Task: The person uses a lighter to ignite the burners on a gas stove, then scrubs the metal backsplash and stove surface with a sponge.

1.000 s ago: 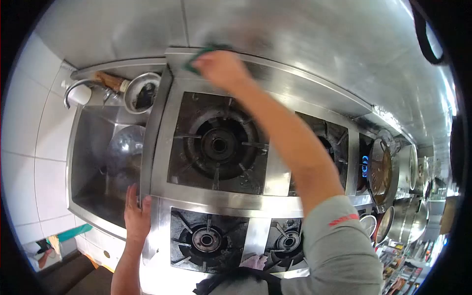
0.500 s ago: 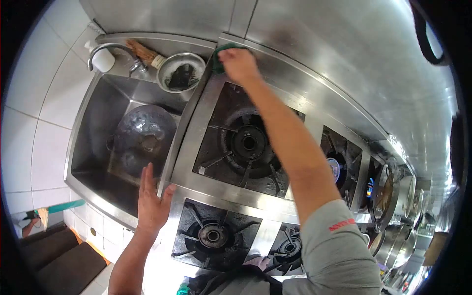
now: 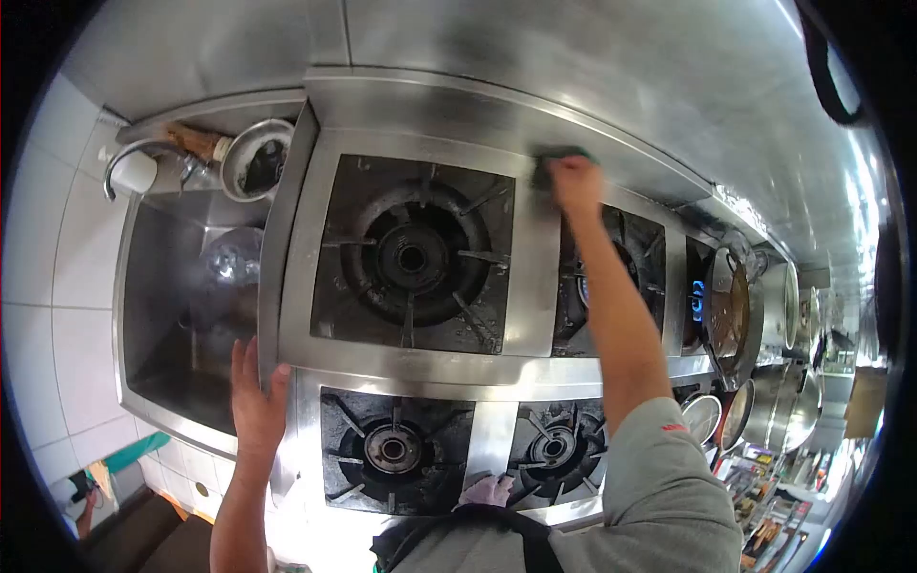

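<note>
My right hand (image 3: 577, 185) is closed on a dark green cloth (image 3: 548, 164), pressing it to the steel at the back of the stove (image 3: 531, 277), between two burners. The cloth is partly hidden and smeared by motion. At the sink's right rim, my left hand (image 3: 258, 405) rests with its fingers stretched out, holding nothing. In the sink (image 3: 158, 315) lies a dark wok (image 3: 232, 256), partly hidden by the rim. Nearest my right arm is a burner (image 3: 621, 263) with a blue flame, partly covered by the forearm.
Behind the sink are a faucet (image 3: 143, 148), a white bottle (image 3: 137, 174), a brush (image 3: 196, 141) and a metal bowl (image 3: 250, 186) with something dark in it. A large pan (image 3: 731, 315) sits by another blue flame at right. A pink cloth (image 3: 487, 491) lies at the front.
My right hand has slid the green cloth rightward along the stove's back edge, from the sink-side corner to between the burners. My left hand stays open by the sink; the view has shifted right.
</note>
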Available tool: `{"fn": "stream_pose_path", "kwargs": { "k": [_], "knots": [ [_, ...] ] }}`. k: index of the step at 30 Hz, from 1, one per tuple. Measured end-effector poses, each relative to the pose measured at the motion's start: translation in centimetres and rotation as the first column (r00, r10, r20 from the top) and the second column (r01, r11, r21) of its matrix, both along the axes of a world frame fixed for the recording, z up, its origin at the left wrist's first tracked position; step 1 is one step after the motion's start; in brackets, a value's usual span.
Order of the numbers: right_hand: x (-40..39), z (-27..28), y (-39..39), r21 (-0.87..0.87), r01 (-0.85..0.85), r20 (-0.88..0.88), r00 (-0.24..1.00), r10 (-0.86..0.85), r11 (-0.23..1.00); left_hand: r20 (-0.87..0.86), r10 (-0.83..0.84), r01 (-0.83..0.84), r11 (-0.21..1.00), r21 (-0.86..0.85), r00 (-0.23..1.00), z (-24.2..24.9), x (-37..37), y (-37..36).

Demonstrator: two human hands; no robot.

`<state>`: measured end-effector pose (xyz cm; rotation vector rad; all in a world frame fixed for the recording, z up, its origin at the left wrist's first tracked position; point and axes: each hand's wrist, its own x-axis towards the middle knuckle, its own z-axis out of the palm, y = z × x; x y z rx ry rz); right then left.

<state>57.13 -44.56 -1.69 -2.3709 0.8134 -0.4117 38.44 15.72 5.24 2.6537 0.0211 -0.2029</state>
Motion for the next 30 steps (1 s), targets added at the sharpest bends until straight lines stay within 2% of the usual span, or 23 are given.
{"fn": "stream_pose_path", "kwargs": {
  "k": [1,2,3,5,7,8,10,11,12,13,15,17,18,19,20,21,22,23,25,26,28,29,30],
  "knots": [
    [0.9,1.1,4.6,0.111,-0.126,0.068,0.991,0.119,0.986,0.009,-0.015,0.015,1.000,0.006,1.000,-0.3,0.1,0.4],
    [2.7,0.2,7.9,-0.093,-0.292,0.171,0.937,0.304,0.952,0.006,-0.033,0.032,0.999,0.020,0.999,-0.8,0.0,0.8],
    [4.6,1.3,12.7,-0.048,-0.297,0.116,0.947,0.301,0.954,0.004,-0.044,0.044,0.998,0.035,0.999,-1.2,0.0,1.0],
    [7.2,3.6,19.9,0.001,-0.417,0.059,0.907,0.416,0.909,0.048,-0.040,0.037,0.997,0.063,0.998,-1.5,-0.2,0.7],
    [9.7,4.5,25.4,0.074,-0.475,0.095,0.879,0.467,0.877,0.060,-0.016,0.012,0.998,0.068,0.998,-1.0,-0.6,0.9],
    [11.1,4.3,28.5,0.128,-0.498,0.103,0.867,0.488,0.857,0.033,0.004,-0.006,0.999,0.053,0.999,-0.5,-0.2,0.5],
    [17.1,-1.1,32.5,0.258,-0.584,0.228,0.811,0.539,0.769,0.025,0.055,-0.055,0.998,0.005,0.998,0.2,-0.1,0.3],
    [18.3,-2.3,34.1,0.046,-0.661,0.241,0.735,0.634,0.749,0.026,0.069,-0.067,0.997,-0.043,0.997,0.6,-0.2,0.2],
    [16.8,0.2,36.6,0.446,-0.491,0.331,0.867,0.371,0.748,0.033,0.077,-0.073,0.992,-0.098,0.996,1.0,-0.3,0.2],
    [18.1,-1.9,38.0,0.508,-0.506,0.408,0.854,0.322,0.697,0.027,0.113,-0.110,0.990,-0.084,0.993,0.8,-0.3,0.3],
    [17.6,-6.1,40.7,0.437,-0.506,0.511,0.820,0.258,0.744,0.096,0.088,-0.069,0.980,-0.186,0.991,0.6,-0.3,0.6],
    [7.4,-0.2,43.3,0.577,-0.432,0.361,0.896,0.258,0.693,0.082,0.089,-0.070,0.975,-0.212,0.993,1.0,-0.4,0.5],
    [1.9,1.3,44.8,0.647,-0.492,0.370,0.871,0.324,0.582,0.066,0.096,-0.076,0.964,-0.255,0.993,1.2,-0.4,0.4],
    [-3.6,0.8,46.6,0.430,-0.643,0.461,0.760,0.459,0.634,0.056,0.099,-0.078,0.951,-0.299,0.994,1.4,-0.3,0.3],
    [-9.0,3.8,48.6,0.615,-0.558,0.412,0.830,0.377,0.557,0.065,0.096,-0.072,0.949,-0.307,0.993,1.2,-0.2,0.5],
    [-12.3,4.9,49.0,0.698,-0.610,0.511,0.791,0.337,0.375,0.056,0.074,-0.052,0.944,-0.327,0.996,0.8,-0.4,0.9],
    [-13.2,4.6,48.9,0.779,-0.592,0.520,0.794,0.316,0.205,0.051,0.054,-0.033,0.937,-0.348,0.997,0.6,-0.3,1.1],
    [-12.5,4.1,48.8,0.774,-0.596,0.521,0.791,0.320,0.213,0.056,0.054,-0.030,0.934,-0.356,0.997,0.5,-0.3,1.1],
    [-8.6,4.4,48.3,0.569,-0.505,0.355,0.863,0.360,0.648,0.047,0.080,-0.060,0.938,-0.341,0.996,0.8,-0.4,0.9],
    [-5.4,3.8,48.0,0.513,-0.433,0.364,0.892,0.270,0.741,0.059,0.083,-0.057,0.935,-0.351,0.995,0.9,-0.4,0.9],
    [1.5,2.1,45.5,0.621,-0.425,0.396,0.895,0.203,0.659,0.050,0.069,-0.052,0.954,-0.295,0.996,1.1,-0.6,1.2],
    [3.2,5.4,44.6,0.483,-0.438,0.474,0.859,0.194,0.758,0.067,0.085,-0.061,0.951,-0.302,0.994,1.2,-0.4,1.3],
    [4.9,7.8,43.8,0.274,-0.482,0.575,0.776,0.260,0.832,0.047,0.091,-0.073,0.954,-0.291,0.995,1.2,-0.4,1.2]
  ]
}}
